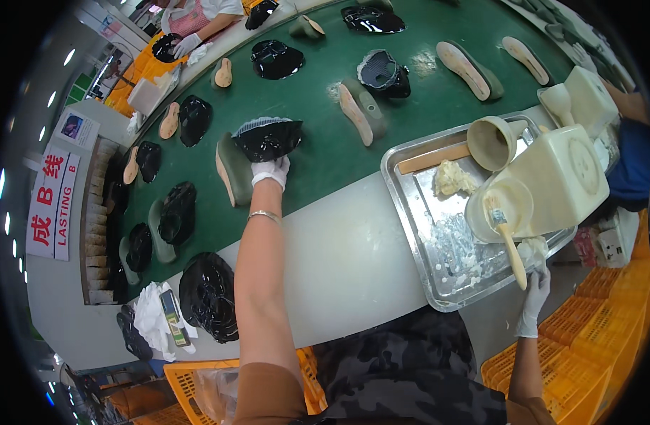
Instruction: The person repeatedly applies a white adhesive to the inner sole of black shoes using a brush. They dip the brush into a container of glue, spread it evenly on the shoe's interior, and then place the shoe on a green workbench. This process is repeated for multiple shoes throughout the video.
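My left hand [271, 171], in a white glove, is closed on the lower edge of a glossy black shoe upper [269, 142] with a grey lining. Its fingertips are hidden under the upper. Beside it on the green belt lies a green shoe last [234, 170] with a tan insole. My right hand [534, 304], also gloved, is at the near right edge of a metal tray [444, 301]. Its fingers are curled by a crumpled whitish lump [532, 251]; what they grip is unclear. A brush [509, 248] leans in a cut-open white container [498, 205], its handle end close to that hand.
More black uppers [277, 59] and green lasts [470, 69] are spread over the belt [303, 92]. The tray also bears a beige cup [491, 143] and a pale yellow lump [452, 178]. Orange crates [587, 319] stand at right. Co-workers sit at far left and right.
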`<move>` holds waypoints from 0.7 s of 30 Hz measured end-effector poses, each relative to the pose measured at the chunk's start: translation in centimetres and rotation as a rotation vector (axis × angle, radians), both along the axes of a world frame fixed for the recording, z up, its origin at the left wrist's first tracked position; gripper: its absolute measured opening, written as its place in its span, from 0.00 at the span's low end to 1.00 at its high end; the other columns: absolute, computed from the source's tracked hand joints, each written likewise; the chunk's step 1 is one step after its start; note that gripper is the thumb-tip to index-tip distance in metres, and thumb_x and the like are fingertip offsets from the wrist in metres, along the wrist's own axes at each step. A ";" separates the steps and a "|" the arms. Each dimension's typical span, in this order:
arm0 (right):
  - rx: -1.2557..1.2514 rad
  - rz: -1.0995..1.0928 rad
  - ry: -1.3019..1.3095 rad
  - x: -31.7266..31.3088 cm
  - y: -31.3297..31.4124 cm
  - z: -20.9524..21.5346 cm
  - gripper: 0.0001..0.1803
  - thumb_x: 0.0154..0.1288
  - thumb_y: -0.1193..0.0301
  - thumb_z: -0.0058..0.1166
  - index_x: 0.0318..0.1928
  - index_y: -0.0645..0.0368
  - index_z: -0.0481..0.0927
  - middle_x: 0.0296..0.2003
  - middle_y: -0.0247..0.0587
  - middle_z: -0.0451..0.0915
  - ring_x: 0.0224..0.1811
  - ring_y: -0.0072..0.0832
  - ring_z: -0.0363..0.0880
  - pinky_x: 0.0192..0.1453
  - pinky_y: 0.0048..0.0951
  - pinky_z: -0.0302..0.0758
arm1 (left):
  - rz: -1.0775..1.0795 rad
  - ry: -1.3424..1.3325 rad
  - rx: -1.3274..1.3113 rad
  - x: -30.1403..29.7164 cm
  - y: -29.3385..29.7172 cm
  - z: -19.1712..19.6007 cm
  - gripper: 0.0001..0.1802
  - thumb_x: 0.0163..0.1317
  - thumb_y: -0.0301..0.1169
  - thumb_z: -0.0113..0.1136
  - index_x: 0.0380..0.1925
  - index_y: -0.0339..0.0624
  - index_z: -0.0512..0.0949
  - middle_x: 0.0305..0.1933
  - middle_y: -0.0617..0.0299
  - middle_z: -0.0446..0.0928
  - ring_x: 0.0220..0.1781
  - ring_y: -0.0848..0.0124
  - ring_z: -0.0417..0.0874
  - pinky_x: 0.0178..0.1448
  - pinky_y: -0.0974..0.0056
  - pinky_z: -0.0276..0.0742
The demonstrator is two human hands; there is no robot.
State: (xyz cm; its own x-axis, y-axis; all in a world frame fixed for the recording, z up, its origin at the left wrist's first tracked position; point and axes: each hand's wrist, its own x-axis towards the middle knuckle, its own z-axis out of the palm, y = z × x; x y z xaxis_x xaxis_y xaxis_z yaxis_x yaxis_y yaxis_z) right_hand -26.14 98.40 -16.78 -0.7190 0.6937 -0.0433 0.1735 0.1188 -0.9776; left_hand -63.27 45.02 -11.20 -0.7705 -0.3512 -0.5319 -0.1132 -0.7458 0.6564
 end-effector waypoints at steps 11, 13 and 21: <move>-0.224 0.268 -0.051 1.2 -6.0 -1.7 0.07 0.67 0.78 0.40 0.42 0.60 0.71 0.27 0.31 0.74 0.23 0.15 0.68 0.27 0.16 0.65 | -0.159 -0.100 -0.325 4.0 -2.8 -0.7 0.08 0.63 0.22 0.49 0.42 0.34 0.71 0.37 0.50 0.78 0.35 0.60 0.83 0.28 0.68 0.79; -0.233 0.292 -0.071 1.7 -6.6 -1.2 0.08 0.67 0.78 0.40 0.43 0.60 0.71 0.27 0.31 0.74 0.24 0.15 0.69 0.27 0.16 0.66 | -0.195 0.033 -0.122 4.6 -3.0 -0.6 0.11 0.63 0.20 0.45 0.46 0.32 0.70 0.42 0.47 0.77 0.41 0.56 0.82 0.34 0.64 0.82; -0.232 0.328 -0.103 3.0 -7.9 -0.1 0.09 0.66 0.79 0.40 0.44 0.60 0.72 0.28 0.30 0.74 0.25 0.15 0.69 0.29 0.15 0.66 | -0.034 -0.030 -0.419 10.7 0.8 4.1 0.25 0.65 0.22 0.40 0.63 0.32 0.54 0.63 0.43 0.62 0.56 0.53 0.74 0.53 0.56 0.77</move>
